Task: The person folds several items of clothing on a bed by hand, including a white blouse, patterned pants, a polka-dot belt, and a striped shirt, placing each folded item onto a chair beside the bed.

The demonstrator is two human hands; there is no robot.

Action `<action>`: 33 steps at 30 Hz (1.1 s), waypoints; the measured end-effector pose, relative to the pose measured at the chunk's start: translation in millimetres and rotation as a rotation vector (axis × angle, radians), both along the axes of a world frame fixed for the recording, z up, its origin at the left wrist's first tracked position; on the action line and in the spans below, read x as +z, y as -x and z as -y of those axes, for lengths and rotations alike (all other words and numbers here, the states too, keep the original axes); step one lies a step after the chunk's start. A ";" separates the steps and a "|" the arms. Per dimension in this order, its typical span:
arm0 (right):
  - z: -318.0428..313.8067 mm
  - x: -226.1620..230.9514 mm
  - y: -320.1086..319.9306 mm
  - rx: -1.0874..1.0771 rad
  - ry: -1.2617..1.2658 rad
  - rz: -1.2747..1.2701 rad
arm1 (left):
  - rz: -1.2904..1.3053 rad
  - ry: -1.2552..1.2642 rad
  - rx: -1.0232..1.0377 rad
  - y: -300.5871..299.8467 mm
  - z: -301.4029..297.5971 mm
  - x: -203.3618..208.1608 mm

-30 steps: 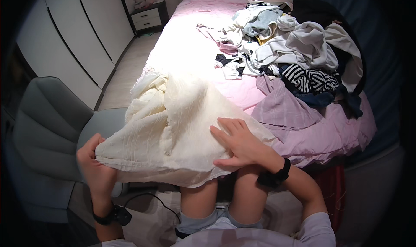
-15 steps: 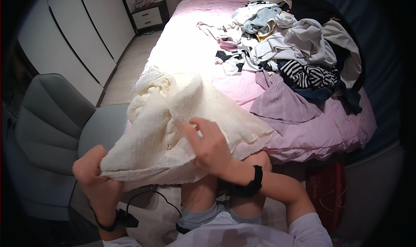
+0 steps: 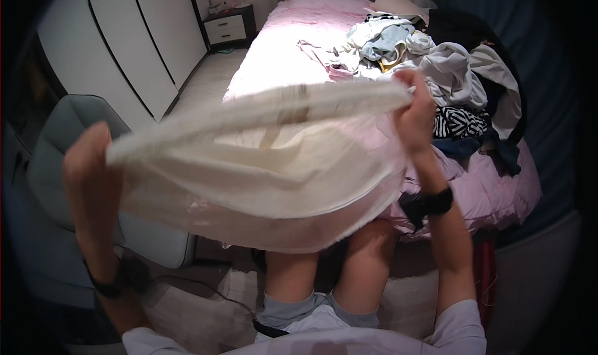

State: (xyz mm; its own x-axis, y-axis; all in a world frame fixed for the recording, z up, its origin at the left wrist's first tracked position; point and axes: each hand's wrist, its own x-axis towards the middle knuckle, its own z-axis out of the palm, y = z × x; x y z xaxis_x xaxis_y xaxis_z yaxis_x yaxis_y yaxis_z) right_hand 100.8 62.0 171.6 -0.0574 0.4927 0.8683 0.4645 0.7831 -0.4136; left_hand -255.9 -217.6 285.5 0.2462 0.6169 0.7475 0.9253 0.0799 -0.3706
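A cream, lightly textured cloth garment (image 3: 249, 174) is stretched across in front of me, above my knees and the near edge of the bed. Its exact kind is unclear. My left hand (image 3: 93, 165) is closed on its left end, near the grey chair. At the other end, my right hand (image 3: 416, 115) grips the upper right corner, beside the clothes pile. The top band runs between both fists, blurred by motion, and the thin lower layers hang in loose folds.
A pink bed (image 3: 280, 37) extends away from me, with a heap of mixed clothes (image 3: 451, 75) on its right side. At left stand a grey chair (image 3: 68, 137) and white wardrobe doors (image 3: 118, 37). A small nightstand (image 3: 227, 30) is farther back; a red item (image 3: 484, 268) is low right.
My right hand has moved up and right and taken hold of the garment's other end. My left hand has risen leftward. The garment has gone from bunched to spread wide.
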 end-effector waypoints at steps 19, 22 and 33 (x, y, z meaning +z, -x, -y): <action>-11.9 285.9 -146.3 -0.071 -0.088 0.051 | 0.210 -0.151 0.123 65.9 -134.1 150.7; -60.0 273.6 -167.8 0.050 0.166 0.037 | 0.561 0.312 0.118 51.9 -155.3 159.9; -54.8 286.0 -288.1 0.352 -0.183 0.291 | 0.321 -0.274 -0.194 71.7 -194.5 127.1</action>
